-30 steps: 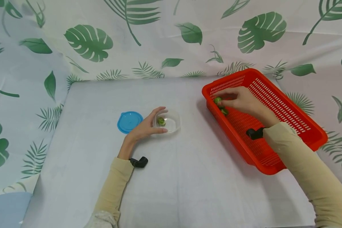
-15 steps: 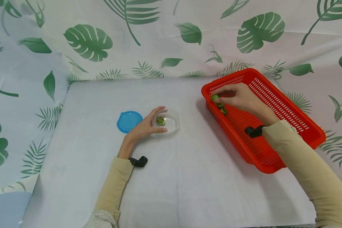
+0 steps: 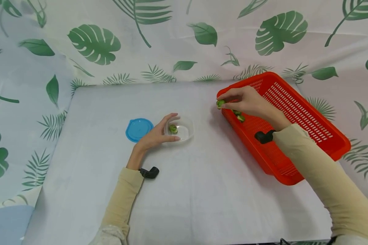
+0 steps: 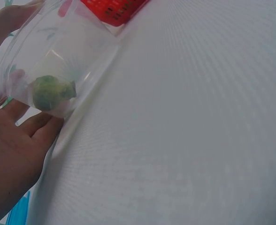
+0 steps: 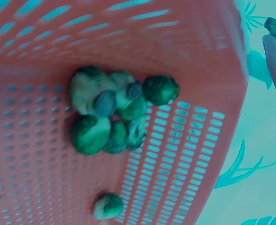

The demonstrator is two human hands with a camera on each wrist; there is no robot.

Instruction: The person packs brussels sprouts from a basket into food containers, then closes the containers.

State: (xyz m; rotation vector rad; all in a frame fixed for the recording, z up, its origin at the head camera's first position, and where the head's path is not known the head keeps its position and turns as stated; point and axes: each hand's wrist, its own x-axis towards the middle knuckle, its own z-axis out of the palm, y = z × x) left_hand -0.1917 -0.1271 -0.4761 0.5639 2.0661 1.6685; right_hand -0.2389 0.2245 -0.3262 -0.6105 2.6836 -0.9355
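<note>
My left hand (image 3: 156,135) grips the side of a small clear plastic container (image 3: 187,128) standing on the table, fingers behind it and thumb in front. Inside the container lies one Brussels sprout (image 3: 173,129), seen through its wall in the left wrist view too. Between thumb and fingers of my right hand (image 3: 248,101) is another Brussels sprout (image 3: 220,104), held over the near-left rim of the red plastic basket (image 3: 263,163). In the right wrist view, several Brussels sprouts (image 5: 93,133) sit clustered in the basket, with a single one (image 5: 108,206) apart from them.
A round blue lid (image 3: 139,130) lies on the white-covered table (image 3: 159,207), just left of the container. The basket stands at the right, angled, with raised slotted walls. Behind the table hangs a leaf-patterned cloth (image 3: 159,44).
My right hand has lifted a Brussels sprout from inside the basket and moved left, up to its rim. The left hand and the container stay in place.
</note>
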